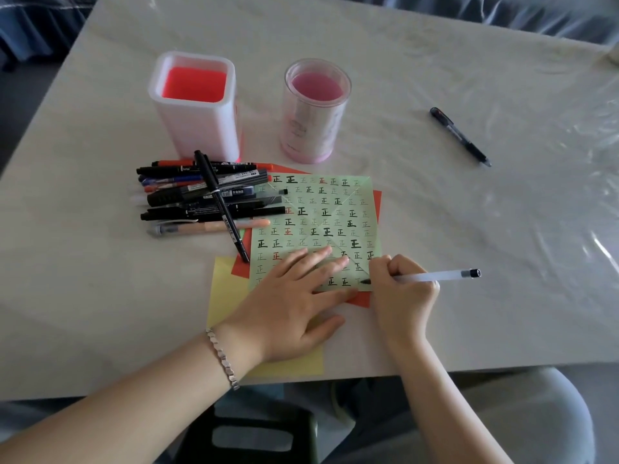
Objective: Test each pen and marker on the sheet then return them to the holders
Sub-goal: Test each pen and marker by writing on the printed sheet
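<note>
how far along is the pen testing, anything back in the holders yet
Done: the green sheet is nearly full of test marks. In hand: the right hand writes with a clear pen at its near corner; the left hand presses it flat. Left: the square holder and round holder look empty; the pen pile and a lone black pen await return.

Green sheet (pixel 335 209), centre frame: grid of repeated characters in black, grey and a few in red. Red sheet (pixel 376 202) under it; pale yellow sheet (pixel 224 289) lowest. Square holder (pixel 196 128), upper left: white, orange-red inside. Round holder (pixel 311 128): clear, pink base. Pen pile (pixel 201 199): mostly black, some blue, orange, peach. Frosted white pen (pixel 435 276), lower right: black end. Lone pen (pixel 459 135), upper right: black. Counter (pixel 469 229): off-white, faintly marbled.
</note>
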The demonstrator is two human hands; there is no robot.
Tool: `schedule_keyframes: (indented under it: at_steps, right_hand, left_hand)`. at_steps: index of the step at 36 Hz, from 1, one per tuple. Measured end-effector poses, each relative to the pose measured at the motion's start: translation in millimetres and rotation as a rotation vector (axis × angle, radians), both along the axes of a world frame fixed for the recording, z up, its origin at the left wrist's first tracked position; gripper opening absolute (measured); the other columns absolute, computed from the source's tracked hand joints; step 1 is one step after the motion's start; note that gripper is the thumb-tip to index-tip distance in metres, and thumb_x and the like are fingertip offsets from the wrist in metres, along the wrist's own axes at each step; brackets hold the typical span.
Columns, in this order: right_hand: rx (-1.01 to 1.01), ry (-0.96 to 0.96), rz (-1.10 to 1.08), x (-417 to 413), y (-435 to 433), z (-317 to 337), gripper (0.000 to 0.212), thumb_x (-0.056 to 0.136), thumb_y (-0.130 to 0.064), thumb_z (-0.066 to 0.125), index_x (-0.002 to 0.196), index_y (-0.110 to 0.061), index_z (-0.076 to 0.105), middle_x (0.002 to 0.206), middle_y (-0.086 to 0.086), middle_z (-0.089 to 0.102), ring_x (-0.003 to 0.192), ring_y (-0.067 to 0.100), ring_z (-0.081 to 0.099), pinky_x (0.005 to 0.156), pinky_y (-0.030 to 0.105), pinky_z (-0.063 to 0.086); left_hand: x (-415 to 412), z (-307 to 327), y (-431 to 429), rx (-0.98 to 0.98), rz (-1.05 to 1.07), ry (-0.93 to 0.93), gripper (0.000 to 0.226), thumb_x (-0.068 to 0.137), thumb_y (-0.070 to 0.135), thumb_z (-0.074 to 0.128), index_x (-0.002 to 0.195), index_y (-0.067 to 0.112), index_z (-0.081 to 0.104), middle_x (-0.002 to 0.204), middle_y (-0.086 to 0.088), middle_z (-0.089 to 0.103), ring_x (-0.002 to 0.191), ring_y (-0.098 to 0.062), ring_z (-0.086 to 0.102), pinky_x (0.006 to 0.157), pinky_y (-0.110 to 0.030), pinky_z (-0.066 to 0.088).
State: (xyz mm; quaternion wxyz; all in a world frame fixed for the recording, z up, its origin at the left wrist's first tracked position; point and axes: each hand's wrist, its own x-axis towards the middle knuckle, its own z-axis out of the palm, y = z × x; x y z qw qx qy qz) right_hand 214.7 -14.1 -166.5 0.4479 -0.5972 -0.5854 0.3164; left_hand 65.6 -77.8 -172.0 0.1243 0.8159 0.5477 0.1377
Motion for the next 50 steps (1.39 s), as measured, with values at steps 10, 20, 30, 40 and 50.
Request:
schedule_keyframes:
  at_steps: [10, 20, 30, 40, 50]
  right_hand:
    - [-0.003, 0.018, 0.014, 1.4, 0.5, 0.2, 0.051, 0.079, -0.002, 0.056, 0.041, -0.017, 0.026, 0.035, -0.008, 0.026, 0.039, 0.007, 0.024, 0.041, 0.017, 0.022]
    - [-0.006, -0.013, 0.033, 0.9, 0.8, 0.6, 0.054, 0.076, 0.001, 0.057, 0.041, -0.021, 0.023, 0.034, -0.007, 0.027, 0.039, 0.007, 0.023, 0.041, 0.014, 0.020]
    - [0.001, -0.038, 0.020, -0.7, 0.5, 0.5, 0.042, 0.069, -0.014, 0.050, 0.041, -0.023, 0.021, 0.035, -0.006, 0.027, 0.039, 0.007, 0.021, 0.041, 0.018, 0.019]
    - [-0.039, -0.014, -0.048, 0.0, 1.0, 1.6, 0.040, 0.068, -0.010, 0.050, 0.042, -0.019, 0.021, 0.035, -0.006, 0.028, 0.041, 0.009, 0.021, 0.041, 0.019, 0.017]
    - [-0.070, 0.153, -0.185, 0.8, 6.8, 13.4, 0.040, 0.087, -0.020, 0.059, 0.051, -0.010, 0.045, 0.045, 0.000, 0.045, 0.039, 0.006, 0.039, 0.044, 0.016, 0.032]
  left_hand:
    - [0.0, -0.4, 0.7, 0.010, 0.001, -0.010, 0.041, 0.094, 0.047, 0.033, 0.123, 0.030, 0.059, 0.144, 0.000, 0.040, 0.138, -0.024, 0.026, 0.112, -0.042, 0.015]
    - [0.4, -1.2, 0.8, 0.010, 0.002, -0.021, 0.040, 0.095, 0.046, 0.033, 0.123, 0.031, 0.058, 0.144, 0.000, 0.041, 0.138, -0.025, 0.027, 0.112, -0.043, 0.015]
    - [-0.2, -0.8, 0.9, 0.008, -0.001, -0.010, 0.041, 0.095, 0.046, 0.033, 0.123, 0.030, 0.058, 0.144, -0.001, 0.040, 0.138, -0.025, 0.027, 0.112, -0.043, 0.016]
    - [0.3, -0.3, 1.6, 0.006, -0.005, -0.025, 0.041, 0.094, 0.045, 0.034, 0.122, 0.030, 0.059, 0.143, -0.001, 0.042, 0.137, -0.026, 0.029, 0.111, -0.044, 0.017]
    - [0.1, -0.8, -0.8, 0.037, 0.018, -0.100, 0.040, 0.094, 0.042, 0.037, 0.117, 0.026, 0.064, 0.139, -0.003, 0.048, 0.135, -0.025, 0.034, 0.111, -0.043, 0.019]
